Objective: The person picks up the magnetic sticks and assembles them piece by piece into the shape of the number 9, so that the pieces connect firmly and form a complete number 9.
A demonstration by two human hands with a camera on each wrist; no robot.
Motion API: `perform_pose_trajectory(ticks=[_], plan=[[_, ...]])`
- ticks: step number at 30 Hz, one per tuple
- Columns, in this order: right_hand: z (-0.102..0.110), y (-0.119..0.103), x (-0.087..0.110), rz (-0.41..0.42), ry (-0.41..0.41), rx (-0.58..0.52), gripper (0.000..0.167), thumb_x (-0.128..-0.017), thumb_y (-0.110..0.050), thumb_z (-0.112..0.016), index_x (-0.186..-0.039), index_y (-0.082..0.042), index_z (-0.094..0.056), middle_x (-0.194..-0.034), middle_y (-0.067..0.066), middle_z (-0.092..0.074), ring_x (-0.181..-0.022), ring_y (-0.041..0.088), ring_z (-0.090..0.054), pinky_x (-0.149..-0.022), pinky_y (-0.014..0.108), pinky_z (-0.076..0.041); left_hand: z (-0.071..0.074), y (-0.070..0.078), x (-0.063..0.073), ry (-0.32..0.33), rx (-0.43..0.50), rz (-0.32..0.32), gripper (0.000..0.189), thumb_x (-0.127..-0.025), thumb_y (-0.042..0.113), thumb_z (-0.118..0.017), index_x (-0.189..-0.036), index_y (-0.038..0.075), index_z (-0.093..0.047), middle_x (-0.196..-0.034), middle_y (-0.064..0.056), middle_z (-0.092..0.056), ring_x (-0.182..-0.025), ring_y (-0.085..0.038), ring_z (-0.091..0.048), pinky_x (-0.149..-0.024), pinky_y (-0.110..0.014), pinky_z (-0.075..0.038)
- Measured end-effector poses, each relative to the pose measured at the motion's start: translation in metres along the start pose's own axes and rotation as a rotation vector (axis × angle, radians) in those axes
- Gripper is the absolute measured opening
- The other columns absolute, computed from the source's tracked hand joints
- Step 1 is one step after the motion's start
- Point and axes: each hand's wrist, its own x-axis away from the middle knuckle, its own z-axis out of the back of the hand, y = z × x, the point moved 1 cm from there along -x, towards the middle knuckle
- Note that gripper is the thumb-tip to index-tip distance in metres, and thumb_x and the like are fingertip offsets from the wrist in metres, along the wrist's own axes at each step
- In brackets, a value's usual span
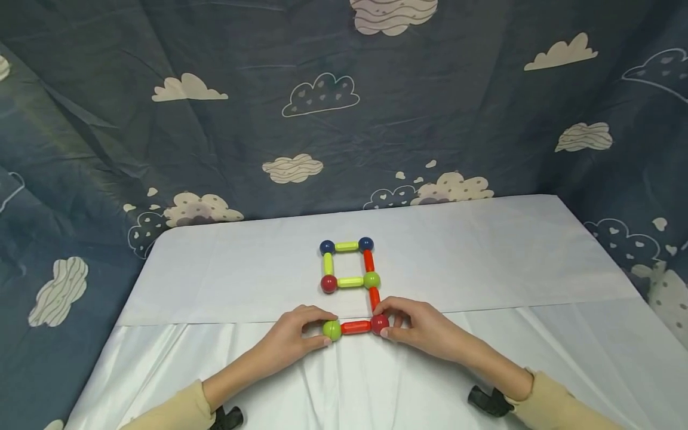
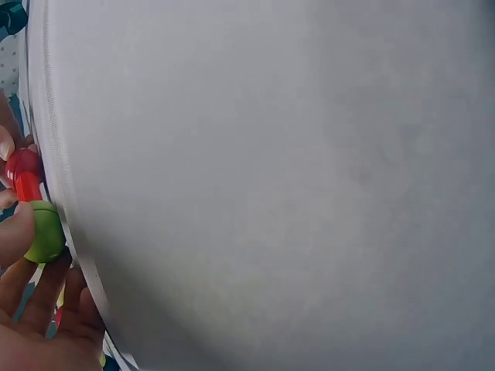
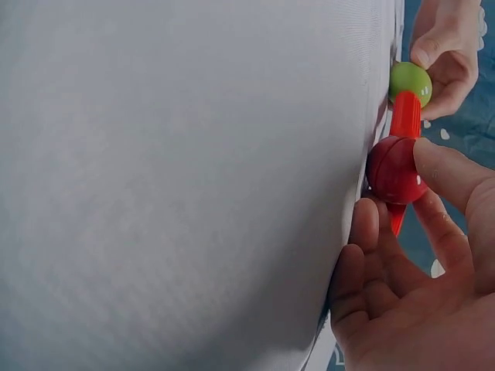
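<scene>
My left hand (image 1: 301, 332) pinches a light green ball (image 1: 332, 329) between thumb and fingers at the lower left of a ball-and-rod figure. A red rod (image 1: 356, 327) joins that ball to a red ball (image 1: 380, 324), which my right hand (image 1: 424, 327) grips by thumb and fingers. From there another red rod (image 1: 374, 298) runs up to a second green ball (image 1: 371, 279). Above it lies a square: two dark blue balls (image 1: 327, 247) at the top, a red ball (image 1: 329, 283) at lower left, yellow-green rods (image 1: 350, 282) on three sides and a red rod (image 1: 368, 260) on the right.
The figure lies on a table with a white cloth (image 1: 226, 269), creased near the front. Behind it hangs a dark blue curtain (image 1: 242, 137) with cloud prints. Black wrist devices (image 1: 489, 401) sit at both beige sleeves.
</scene>
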Motion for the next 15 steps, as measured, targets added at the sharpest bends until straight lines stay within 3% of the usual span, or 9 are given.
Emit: perform_pose_trajectory(ticks=[15], plan=[[-0.0002, -0.0015, 0.0016, -0.005, -0.014, 0.045, 0.038, -0.088, -0.019, -0.075, -0.123, -0.025, -0.062, -0.095, -0.010, -0.058, -0.086, 0.015, -0.053, -0.066, 0.028, -0.047, -0.0071, 0.0004, 0.0017, 0.022, 0.017, 0.064, 0.036, -0.092, 0.022, -0.071, -0.127, 0.027, -0.064, -0.117, 0.019, -0.059, -0.110, -0.008, -0.052, -0.097, -0.040, -0.044]])
